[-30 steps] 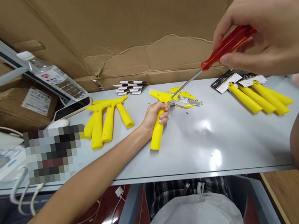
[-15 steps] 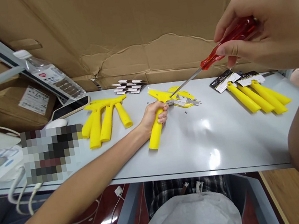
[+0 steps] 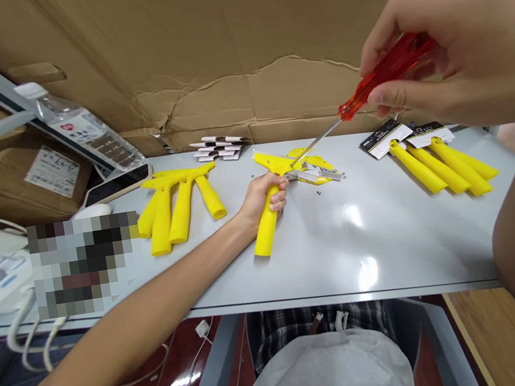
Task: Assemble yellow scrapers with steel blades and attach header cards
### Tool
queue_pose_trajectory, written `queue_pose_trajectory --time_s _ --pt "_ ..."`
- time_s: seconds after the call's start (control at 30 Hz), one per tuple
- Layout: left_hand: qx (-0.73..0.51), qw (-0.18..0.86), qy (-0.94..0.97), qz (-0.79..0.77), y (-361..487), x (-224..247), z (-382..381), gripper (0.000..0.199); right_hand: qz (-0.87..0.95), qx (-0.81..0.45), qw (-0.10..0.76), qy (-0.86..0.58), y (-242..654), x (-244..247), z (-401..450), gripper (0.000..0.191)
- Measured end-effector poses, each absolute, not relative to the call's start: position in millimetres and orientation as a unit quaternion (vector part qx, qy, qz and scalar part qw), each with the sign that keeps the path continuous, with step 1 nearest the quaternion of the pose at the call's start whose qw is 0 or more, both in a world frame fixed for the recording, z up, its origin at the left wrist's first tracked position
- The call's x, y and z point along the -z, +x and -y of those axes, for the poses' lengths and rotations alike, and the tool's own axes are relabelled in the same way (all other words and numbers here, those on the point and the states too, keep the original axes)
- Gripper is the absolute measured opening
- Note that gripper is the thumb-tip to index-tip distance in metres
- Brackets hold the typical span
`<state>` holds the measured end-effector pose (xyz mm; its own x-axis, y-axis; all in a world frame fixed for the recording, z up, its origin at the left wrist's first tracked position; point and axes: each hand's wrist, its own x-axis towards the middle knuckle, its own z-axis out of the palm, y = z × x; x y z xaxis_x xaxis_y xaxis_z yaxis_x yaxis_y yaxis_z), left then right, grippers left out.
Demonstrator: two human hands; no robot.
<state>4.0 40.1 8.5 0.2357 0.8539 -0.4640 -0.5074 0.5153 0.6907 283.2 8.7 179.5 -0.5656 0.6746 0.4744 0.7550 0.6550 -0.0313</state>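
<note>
While the left hand (image 3: 268, 196) grips a yellow handle (image 3: 267, 225) mid-frame in the head view, presumably steadying it, the right hand (image 3: 463, 52), upper right, has fingers curled around a red screwdriver (image 3: 362, 95), tip at the handle's crosspiece (image 3: 276, 162).

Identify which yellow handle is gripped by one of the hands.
The middle yellow handle, gripped in the left hand, with the tip of the red screwdriver at its head. The left cluster and right cluster of handles lie unheld.

A pale grey short-sleeved top (image 3: 330, 375) is worn with dark plaid bottoms (image 3: 290, 329) and a white drawstring (image 3: 341, 320).
</note>
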Motion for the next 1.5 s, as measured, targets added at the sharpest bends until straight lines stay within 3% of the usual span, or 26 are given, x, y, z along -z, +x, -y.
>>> queue_pose_trajectory --time_s 0.17,0.43,0.73,0.97,1.2,1.43,1.5 --pt "-0.448 0.758 0.204 -0.429 4 -8 -40 0.017 0.879 0.123 0.229 -0.399 279 -178 -11 0.009" --pt "-0.446 0.76 0.2 -0.428 4 -7 -41 0.018 0.889 0.104 0.218 -0.388 288 -178 -11 0.034" --pt "-0.448 0.755 0.209 -0.431 3 -6 -40 0.018 0.871 0.14 0.235 -0.409 277 -177 -8 0.008" --pt "-0.441 0.756 0.209 -0.436 4 -7 -42 0.015 0.893 0.096 0.223 -0.38 289 -179 -14 0.034" --pt "-0.436 0.755 0.226 -0.434 1 -3 -43 0.015 0.872 0.137 0.238 -0.404 276 -178 -7 0.01" --pt "-0.424 0.752 0.231 -0.449 3 -6 -42 0.013 0.896 0.083 0.229 -0.371 289 -176 -11 0.041" --pt "-0.429 0.751 0.227 -0.447 3 -7 -42 0.012 0.895 0.085 0.231 -0.371 290 -175 -11 0.04"
